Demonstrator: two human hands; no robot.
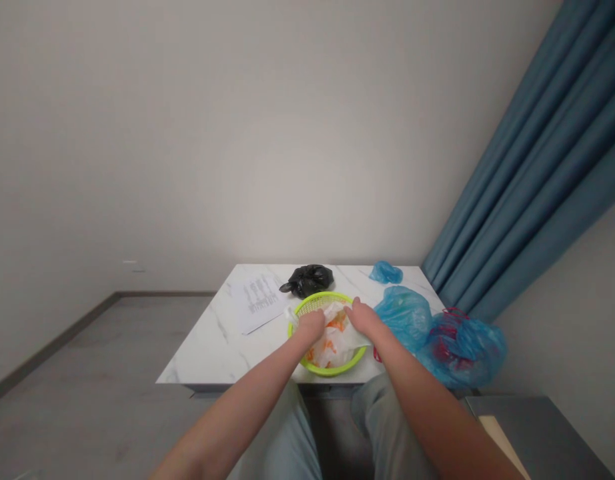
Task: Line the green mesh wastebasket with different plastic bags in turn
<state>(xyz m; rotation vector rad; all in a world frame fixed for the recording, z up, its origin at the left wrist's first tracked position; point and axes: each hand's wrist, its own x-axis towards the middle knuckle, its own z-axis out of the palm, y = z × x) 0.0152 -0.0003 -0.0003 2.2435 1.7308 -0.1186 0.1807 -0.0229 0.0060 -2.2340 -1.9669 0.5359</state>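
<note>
A round yellow-green plastic basket (331,370) stands near the front edge of the white marbled table (212,347). In it lies a thin white plastic bag (340,343) with orange patches, partly over the basket's rim. My left hand (312,323) is closed on the bag's left side, above the basket. On the right side of the bag, my right hand (361,315) pinches its edge near the basket's rim. The fingertips of both hands are partly hidden by the hands themselves.
Behind the basket rests a knotted black plastic bag (310,280). Printed paper sheets (257,301) lie to the left. A small blue bag (386,272) is at the back right. Larger blue bags (405,313), with red material among them (452,340), crowd the right edge beside the curtain (527,200).
</note>
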